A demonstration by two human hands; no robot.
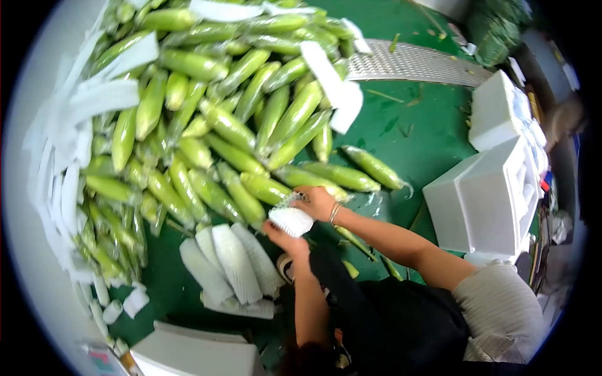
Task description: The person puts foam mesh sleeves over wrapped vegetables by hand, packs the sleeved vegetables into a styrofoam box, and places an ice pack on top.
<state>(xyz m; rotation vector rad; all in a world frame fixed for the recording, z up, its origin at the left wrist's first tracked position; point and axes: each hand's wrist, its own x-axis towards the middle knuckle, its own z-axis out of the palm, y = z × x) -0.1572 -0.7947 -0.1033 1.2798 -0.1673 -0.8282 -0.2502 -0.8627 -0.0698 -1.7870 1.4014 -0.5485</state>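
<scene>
My right hand (316,203), with bracelets at the wrist, pinches the upper edge of a white foam net sleeve (291,221). Below it, the fingers of my left hand (288,241) close round the lower side of the same sleeve. Whether anything is inside the sleeve cannot be made out. Just beyond my hands lies a large heap of green corn cobs (229,125) in clear plastic wrap. To the left of my left hand, several cobs in white foam nets (235,263) lie together on the green floor (407,125).
White foam boxes (451,200) stand at the right, and another white box (194,351) is at the bottom left. Loose white foam sleeves (59,156) line the left side. A metal grate (414,62) and a green bag (501,31) are at the top right.
</scene>
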